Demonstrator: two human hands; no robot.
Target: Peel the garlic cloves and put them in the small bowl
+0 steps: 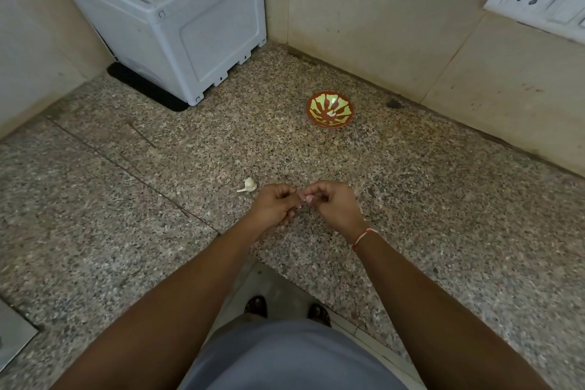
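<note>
Both hands meet just above the granite counter (126, 199), fingers curled inward and fingertips pressed together. The left hand (274, 204) and the right hand (332, 203) seem to pinch something tiny between them, most likely a garlic clove being peeled, but the clove itself is almost wholly covered by the fingers; only a pale speck shows where the fingertips touch, and I cannot say for sure what it is or how much skin is left on it.

A piece of garlic (248, 185) lies on the counter just beside the left hand, white with a stalk end sticking out. Whether it is a whole unpeeled clove or a leftover part of the bulb is hard to tell. The small bowl (329, 109), red with a green pattern, sits well apart from the hands, near the back wall; pale bits in its bottom look like peeled cloves, though glare makes that uncertain.

The risks, as I judge them: a slick clove could pop out of so tight a pinch and skid across the counter or drop off the front edge to the floor. Loose skin may stick to the fingers and travel into the bowl. The reach to the bowl is long, so a clove could slip on the way.
</note>
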